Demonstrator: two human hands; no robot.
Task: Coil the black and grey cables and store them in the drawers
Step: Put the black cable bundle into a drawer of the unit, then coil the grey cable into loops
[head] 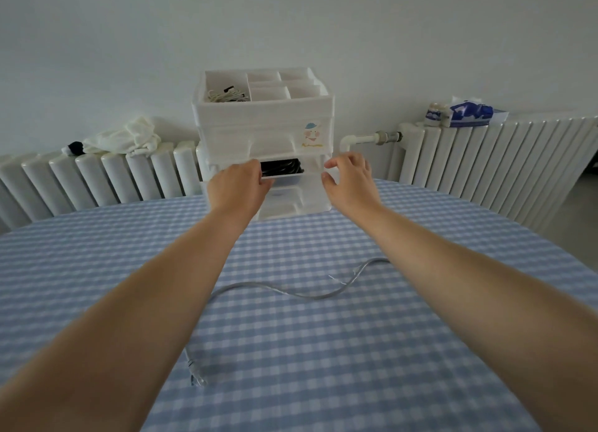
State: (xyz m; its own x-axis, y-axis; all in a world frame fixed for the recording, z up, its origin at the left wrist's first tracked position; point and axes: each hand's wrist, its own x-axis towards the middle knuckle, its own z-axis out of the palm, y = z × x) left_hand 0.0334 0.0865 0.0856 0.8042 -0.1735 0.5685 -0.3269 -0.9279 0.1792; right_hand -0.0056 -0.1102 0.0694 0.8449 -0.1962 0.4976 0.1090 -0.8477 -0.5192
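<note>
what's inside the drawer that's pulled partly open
A black cable lies bundled inside the open drawer. The left hand covers the drawer's left part, and its back sits under the unit, so anything else there is hidden.

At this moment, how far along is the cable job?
Done: the black cable lies coiled in the half-open middle drawer. In hand: the left hand grips that drawer's front; the right hand hovers open beside it. Left: the grey cable lies uncoiled on the table.
</note>
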